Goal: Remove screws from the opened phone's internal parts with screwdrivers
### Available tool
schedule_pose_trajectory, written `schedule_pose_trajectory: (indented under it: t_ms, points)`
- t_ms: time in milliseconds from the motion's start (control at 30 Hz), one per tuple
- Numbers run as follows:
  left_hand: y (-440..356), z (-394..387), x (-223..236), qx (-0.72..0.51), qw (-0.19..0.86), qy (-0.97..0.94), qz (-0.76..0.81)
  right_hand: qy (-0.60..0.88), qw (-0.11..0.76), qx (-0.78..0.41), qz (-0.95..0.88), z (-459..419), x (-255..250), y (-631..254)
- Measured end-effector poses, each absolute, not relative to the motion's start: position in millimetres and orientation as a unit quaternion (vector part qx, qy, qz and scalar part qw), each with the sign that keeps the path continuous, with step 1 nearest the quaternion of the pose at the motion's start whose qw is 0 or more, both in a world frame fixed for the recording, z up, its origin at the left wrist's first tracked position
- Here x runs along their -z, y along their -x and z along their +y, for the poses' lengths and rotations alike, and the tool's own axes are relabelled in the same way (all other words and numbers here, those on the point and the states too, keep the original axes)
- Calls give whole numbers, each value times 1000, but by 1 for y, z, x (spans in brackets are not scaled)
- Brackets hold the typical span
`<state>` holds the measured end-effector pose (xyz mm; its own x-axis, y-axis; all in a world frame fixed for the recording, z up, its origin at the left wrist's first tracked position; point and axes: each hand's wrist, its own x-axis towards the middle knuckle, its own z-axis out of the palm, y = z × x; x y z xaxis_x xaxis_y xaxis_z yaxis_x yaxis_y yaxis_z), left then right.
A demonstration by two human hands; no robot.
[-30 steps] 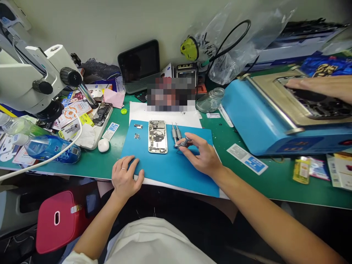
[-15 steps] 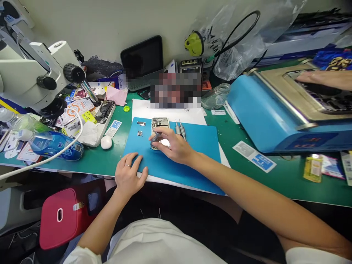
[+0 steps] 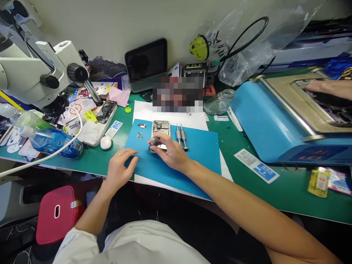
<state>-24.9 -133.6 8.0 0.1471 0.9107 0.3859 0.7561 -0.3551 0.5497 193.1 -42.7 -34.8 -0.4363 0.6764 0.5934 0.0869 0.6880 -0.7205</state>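
An opened phone [image 3: 161, 127] with its inner parts bare lies on the blue mat [image 3: 198, 157]. My right hand [image 3: 173, 153] is closed around a small grey screwdriver [image 3: 153, 142], held tilted over the phone's lower left part; its tip is hard to make out. At the mat's left front edge my left hand [image 3: 121, 165] holds nothing, with thumb and fingers apart. Left of the phone lie a small metal part [image 3: 141, 125] and a second small part [image 3: 139, 135]. Two more grey screwdrivers [image 3: 181, 137] rest to the right of the phone.
A microscope [image 3: 60, 77] and a blue bottle [image 3: 52, 143] crowd the left side, with a white cable crossing in front. A white earbud case [image 3: 106, 142] sits beside the mat. At right, another person's hand [image 3: 330, 89] is over a blue machine [image 3: 264, 139]. A glass jar [image 3: 220, 102] lies behind.
My left hand has lifted off the mat's front edge and shifted left, its fingers turning toward the phone. My right hand stays at the phone with the screwdriver. The view has shifted slightly.
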Motion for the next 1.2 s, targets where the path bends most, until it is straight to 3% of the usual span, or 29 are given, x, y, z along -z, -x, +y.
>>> schedule_pose_trajectory:
  t_ms: [233,600,1200]
  points:
    - [31,-62,-34,-310,42,-852,420,254,490,-326,-768,-42,31,-195]
    - [7,-33,2,-305,31,-879,365,327,617,-327,-636,-29,22,-210]
    - [11,-30,1,-282,22,-911,300,319,601,-357,-640,-36,21,-206]
